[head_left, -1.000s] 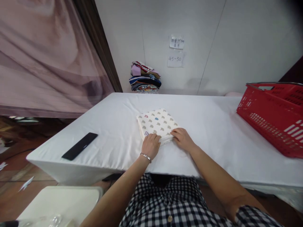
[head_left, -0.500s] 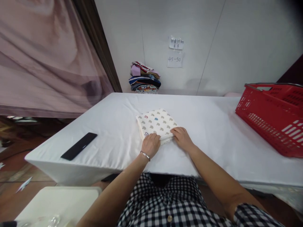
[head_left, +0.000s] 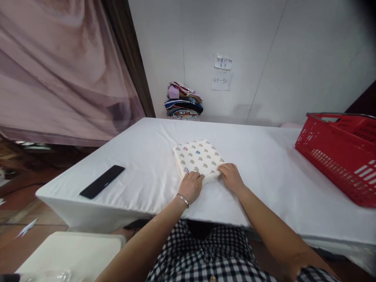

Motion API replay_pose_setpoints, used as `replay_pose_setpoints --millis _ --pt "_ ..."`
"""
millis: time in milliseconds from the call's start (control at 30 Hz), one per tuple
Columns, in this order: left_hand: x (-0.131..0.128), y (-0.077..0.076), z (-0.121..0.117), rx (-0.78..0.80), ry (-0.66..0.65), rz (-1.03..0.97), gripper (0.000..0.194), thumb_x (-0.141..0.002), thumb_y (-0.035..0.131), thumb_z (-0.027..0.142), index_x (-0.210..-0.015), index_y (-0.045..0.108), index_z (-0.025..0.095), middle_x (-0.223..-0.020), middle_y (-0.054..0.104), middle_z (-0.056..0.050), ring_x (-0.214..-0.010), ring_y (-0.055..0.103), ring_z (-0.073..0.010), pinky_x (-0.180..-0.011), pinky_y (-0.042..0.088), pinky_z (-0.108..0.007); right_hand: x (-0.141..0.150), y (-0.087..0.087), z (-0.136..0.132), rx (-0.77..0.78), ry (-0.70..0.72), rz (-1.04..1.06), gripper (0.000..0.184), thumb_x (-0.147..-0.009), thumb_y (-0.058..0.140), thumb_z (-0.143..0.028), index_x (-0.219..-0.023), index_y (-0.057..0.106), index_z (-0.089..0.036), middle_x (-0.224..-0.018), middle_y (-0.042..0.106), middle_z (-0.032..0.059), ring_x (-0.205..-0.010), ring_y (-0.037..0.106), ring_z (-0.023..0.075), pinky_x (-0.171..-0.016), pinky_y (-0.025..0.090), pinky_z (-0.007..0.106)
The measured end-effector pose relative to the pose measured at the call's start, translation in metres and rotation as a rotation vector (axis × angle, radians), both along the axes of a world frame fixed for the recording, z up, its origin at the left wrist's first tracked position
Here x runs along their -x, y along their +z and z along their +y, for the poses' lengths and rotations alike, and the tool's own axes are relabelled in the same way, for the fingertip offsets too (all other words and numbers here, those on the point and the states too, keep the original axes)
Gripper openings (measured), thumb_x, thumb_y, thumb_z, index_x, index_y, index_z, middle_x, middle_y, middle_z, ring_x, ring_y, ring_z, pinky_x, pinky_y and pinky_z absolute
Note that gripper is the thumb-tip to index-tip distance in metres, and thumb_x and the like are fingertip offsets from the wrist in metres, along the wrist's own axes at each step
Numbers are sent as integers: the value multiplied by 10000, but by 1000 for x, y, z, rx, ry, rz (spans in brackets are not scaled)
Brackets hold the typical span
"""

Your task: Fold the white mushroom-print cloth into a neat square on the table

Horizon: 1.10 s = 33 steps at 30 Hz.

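Observation:
A folded white cloth (head_left: 198,158) printed with grey mushroom-like shapes and a few coloured ones lies in a flat square on the table. At its near left corner, my left hand (head_left: 192,187), with a bracelet at the wrist, has its fingers closed on the near edge. My right hand (head_left: 231,177) grips the near right corner, fingertips on top of the layers. Both thumbs are mostly hidden.
The table wears a white tablecloth (head_left: 141,156). A black flat object (head_left: 102,181) lies at left, a red basket (head_left: 337,152) stands at right. Behind the far edge rises a pile of folded fabrics (head_left: 184,102). Paper signs (head_left: 221,82) hang on the wall. A white stool (head_left: 73,250) stands at lower left.
The view has tilted slightly, so everything sits a little lower and further right. Both hands keep their places on the near edge of the folded cloth.

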<state>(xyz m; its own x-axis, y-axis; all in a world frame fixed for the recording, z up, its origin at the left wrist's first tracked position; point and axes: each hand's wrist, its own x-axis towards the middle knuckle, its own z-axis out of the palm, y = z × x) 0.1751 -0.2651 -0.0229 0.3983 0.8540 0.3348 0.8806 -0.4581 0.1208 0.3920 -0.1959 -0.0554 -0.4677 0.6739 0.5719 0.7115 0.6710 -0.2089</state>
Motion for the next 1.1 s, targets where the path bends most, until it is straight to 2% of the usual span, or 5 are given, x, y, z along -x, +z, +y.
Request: replay_pose_setpoints --millis 233,433,767,900,1100 --pt "11 18 31 -23 88 -113 225 -848 427 268 -959 617 220 -984 622 -64 -977 530 -204 -872 392 -374 2 -3 2 -13 18 33 349 -671 427 9 -892 612 -188 -927 618 65 -914 513 212 -831 372 377" --pt "16 -6 54 139 208 -26 482 -846 388 455 -1250 472 205 -1386 392 -94 -1297 284 -271 -1054 154 -526 -2 -2 -1 39 65 63 371 -655 400 9 -877 624 -187 -929 625 70 -893 534 212 -789 433 374" --pt "14 -15 53 146 236 -6 516 -856 324 478 -1294 435 229 -1410 360 -74 -1317 253 -258 -1071 108 -516 64 58 37 86 103 60 328 -849 433 -257 -1148 558 -205 -1289 489 82 -1222 393 216 -1004 330 402" --pt "16 -13 47 181 235 16 529 -870 291 470 -1315 414 210 -1425 335 -73 -1331 222 -249 -1082 90 -499 78 37 66 345 -107 -243 494 -874 386 -441 -1307 409 -203 -1432 295 119 -1329 195 295 -1012 213 537" --pt "25 8 67 367 186 44 572 -828 327 560 -1291 441 244 -1423 342 -50 -1318 253 -239 -1072 158 -464 73 18 70 505 -194 -392 582 -894 214 -533 -1398 228 -244 -1496 120 48 -1363 43 228 -1046 101 494"
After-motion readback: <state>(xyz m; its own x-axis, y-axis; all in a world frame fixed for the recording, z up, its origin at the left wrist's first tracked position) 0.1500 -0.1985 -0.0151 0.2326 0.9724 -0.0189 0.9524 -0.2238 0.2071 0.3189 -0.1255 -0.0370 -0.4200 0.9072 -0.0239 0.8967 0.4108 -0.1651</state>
